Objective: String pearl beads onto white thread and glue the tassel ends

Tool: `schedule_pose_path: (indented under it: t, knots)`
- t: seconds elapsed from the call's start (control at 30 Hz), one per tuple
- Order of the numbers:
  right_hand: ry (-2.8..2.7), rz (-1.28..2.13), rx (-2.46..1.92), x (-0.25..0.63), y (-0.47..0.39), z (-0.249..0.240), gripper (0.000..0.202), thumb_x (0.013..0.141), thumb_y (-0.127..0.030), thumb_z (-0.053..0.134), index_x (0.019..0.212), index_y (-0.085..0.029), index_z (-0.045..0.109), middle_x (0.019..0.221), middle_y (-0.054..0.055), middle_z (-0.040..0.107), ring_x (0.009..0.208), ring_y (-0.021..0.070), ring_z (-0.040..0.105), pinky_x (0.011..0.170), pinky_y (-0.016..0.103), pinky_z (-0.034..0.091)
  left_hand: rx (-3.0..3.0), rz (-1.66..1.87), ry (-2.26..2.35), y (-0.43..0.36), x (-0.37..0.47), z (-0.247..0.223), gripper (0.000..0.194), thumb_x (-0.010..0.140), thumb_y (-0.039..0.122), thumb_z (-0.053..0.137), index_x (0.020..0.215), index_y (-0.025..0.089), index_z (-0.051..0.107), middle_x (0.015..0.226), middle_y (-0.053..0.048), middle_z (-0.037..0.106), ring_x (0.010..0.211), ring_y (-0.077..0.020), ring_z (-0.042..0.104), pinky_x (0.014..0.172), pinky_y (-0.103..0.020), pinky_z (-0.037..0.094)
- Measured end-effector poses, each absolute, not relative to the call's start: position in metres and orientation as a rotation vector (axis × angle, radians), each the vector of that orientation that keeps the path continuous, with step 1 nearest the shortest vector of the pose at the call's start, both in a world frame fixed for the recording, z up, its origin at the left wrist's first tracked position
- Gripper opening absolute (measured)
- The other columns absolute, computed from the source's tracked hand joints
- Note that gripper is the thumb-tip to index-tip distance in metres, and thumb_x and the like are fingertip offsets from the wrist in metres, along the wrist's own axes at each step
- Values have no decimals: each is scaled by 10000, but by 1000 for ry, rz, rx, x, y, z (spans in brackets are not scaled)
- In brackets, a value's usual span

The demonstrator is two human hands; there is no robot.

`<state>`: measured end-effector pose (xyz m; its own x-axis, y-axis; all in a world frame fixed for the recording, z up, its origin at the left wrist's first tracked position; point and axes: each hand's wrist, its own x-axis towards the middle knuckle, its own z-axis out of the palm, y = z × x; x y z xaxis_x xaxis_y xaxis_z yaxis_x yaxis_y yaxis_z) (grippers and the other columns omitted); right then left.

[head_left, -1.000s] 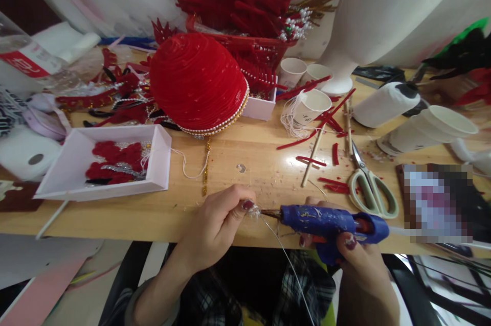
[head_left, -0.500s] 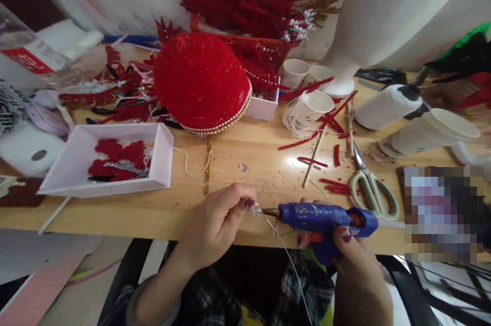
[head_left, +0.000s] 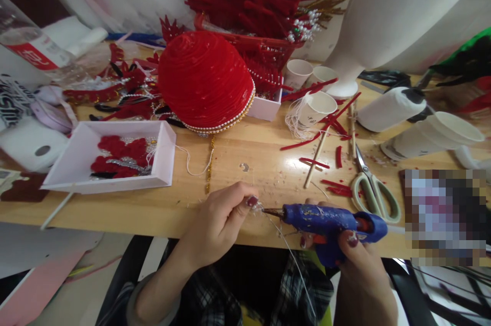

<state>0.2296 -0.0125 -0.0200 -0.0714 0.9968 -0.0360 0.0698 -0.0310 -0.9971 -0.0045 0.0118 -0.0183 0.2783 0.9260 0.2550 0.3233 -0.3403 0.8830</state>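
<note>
Apparently midway — the left hand (head_left: 222, 221) pinches a small, silvery, translucent piece (head_left: 258, 207) between thumb and finger, a thin pale wire (head_left: 293, 253) trailing below. The right hand (head_left: 362, 254) is wrapped round a blue plastic glue gun (head_left: 318, 218), its nozzle at the piece, contact unclear. Gluing looks under way, the piece seemingly unfinished — yet beyond, on the pale wooden table (head_left: 126, 208), the domed red velvety cap (head_left: 203, 80) already bears a pearl-and-gold rim.

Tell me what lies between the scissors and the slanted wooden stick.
In the head view, mainly short red strips, lying on the wooden tabletop.
</note>
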Motion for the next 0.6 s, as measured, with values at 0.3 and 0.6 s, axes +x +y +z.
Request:
schedule_pose_path:
  t: [0.3, 0.6]
  knots:
    - [-1165, 1478, -1232, 231, -12, -14, 402, 809, -659, 678, 726, -270, 736, 590, 61, 683, 774, 335, 725, 668, 408, 595, 1807, 1039, 1117, 12, -3, -18, 192, 1032, 186, 427, 904, 229, 563, 787, 37, 656, 640, -108, 553, 646, -227, 439]
    - [-1182, 1449, -1254, 231, -12, -15, 477, 804, -675, 678, 613, -240, 716, 591, 81, 690, 764, 335, 724, 686, 405, 596, 1786, 1072, 1114, 11, -5, -19, 186, 1039, 192, 435, 910, 238, 561, 785, 62, 637, 644, -85, 540, 640, -196, 419]
